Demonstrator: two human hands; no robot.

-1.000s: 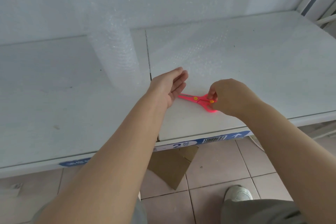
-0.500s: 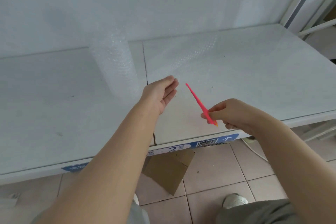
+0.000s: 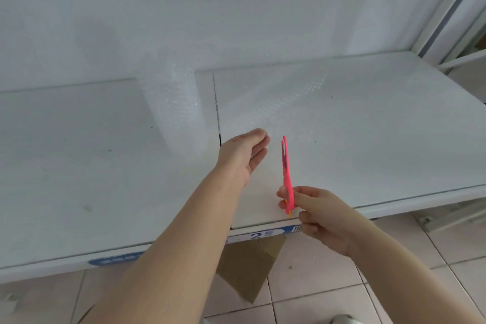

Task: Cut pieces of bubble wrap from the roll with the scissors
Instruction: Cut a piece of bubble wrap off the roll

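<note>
Standing upright on white tabletop [image 3: 394, 139]: translucent bubble wrap roll [image 3: 175, 110], loose sheet trailing rightward. Right of roll, hovering with fingers apart: left hand [image 3: 243, 156]. Farther right, clamping pink plastic scissors [image 3: 286, 168], blades nearly together, pointing up: right hand [image 3: 319, 214].

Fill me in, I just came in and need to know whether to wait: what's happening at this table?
A person is getting ready to cut bubble wrap. The right hand holds pink scissors by the handles, blades pointing up and nearly closed, above the white table. The left hand is open, near the unrolled bubble wrap sheet that lies flat on the table. The roll stands upright behind it. The blades are not on the sheet yet.
</note>
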